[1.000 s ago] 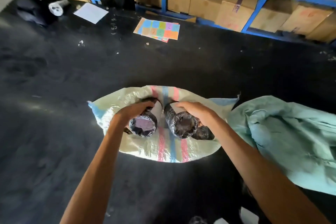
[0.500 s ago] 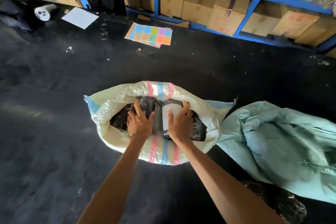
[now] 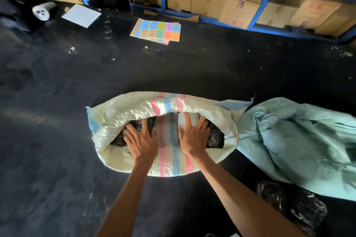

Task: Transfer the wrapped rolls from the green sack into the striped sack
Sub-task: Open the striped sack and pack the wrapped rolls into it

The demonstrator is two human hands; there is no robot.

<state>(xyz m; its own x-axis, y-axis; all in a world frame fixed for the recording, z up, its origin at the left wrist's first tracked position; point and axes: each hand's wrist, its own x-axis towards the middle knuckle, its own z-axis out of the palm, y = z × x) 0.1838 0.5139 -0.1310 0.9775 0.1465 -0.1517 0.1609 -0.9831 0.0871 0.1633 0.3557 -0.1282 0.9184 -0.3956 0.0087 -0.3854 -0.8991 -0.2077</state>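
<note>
Both hands press flat inside the mouth of the striped sack (image 3: 134, 109): the left hand (image 3: 142, 141) on one wrapped roll (image 3: 119, 139), the right hand (image 3: 192, 138) on a second roll (image 3: 214, 136). Fingers are straight and spread, so each grip is apart and clamps nothing. To do this step well, I think one should push evenly and seat the rolls side by side. The green sack (image 3: 289, 140) lies just beside on the black tabletop (image 3: 57, 102), with more rolls (image 3: 300, 208) at its near edge. Far behind, coloured cards (image 3: 157, 30) carry hand-written numbers such as 1-5 and 1-3; the red writing on the boxes (image 3: 240, 5) is not readable.
</note>
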